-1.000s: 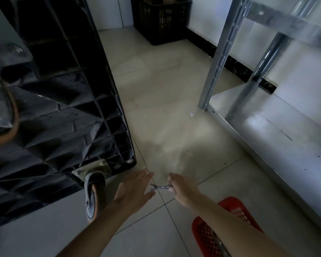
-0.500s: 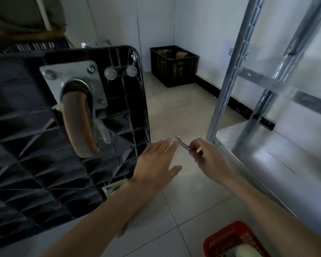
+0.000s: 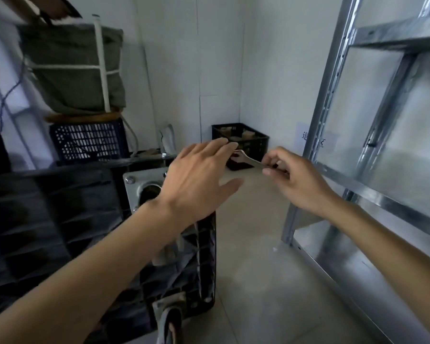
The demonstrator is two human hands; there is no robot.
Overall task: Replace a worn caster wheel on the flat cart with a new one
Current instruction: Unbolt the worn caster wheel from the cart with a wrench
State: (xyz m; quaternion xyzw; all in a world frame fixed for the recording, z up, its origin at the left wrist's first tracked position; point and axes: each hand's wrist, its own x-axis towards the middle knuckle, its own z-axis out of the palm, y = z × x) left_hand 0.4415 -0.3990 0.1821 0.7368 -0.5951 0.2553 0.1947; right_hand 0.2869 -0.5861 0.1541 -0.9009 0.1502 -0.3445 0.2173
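Beside the upended cart, wrench in hand, caster bolts not yet engaged.

Head view: flat cart (image 3: 60, 219) stands on edge, underside facing; caster plate (image 3: 144, 184) bolted near its top corner, wheel mostly hidden behind left hand (image 3: 199, 180), which hovers flat with fingers spread, holding nothing. Right hand (image 3: 298, 180) pinches small open-end wrench (image 3: 248, 160) by its shank. Judgement: seat wrench fully on a bolt head, steady the plate with the free hand. New wheel not seen.

Black ribbed cart underside (image 3: 47, 219), silver caster plate (image 3: 144, 180), silver wrench (image 3: 248, 160), dark blue lattice crate (image 3: 87, 142), olive bag with white straps (image 3: 72, 68), black crate (image 3: 256, 142), grey metal shelving (image 3: 333, 95)
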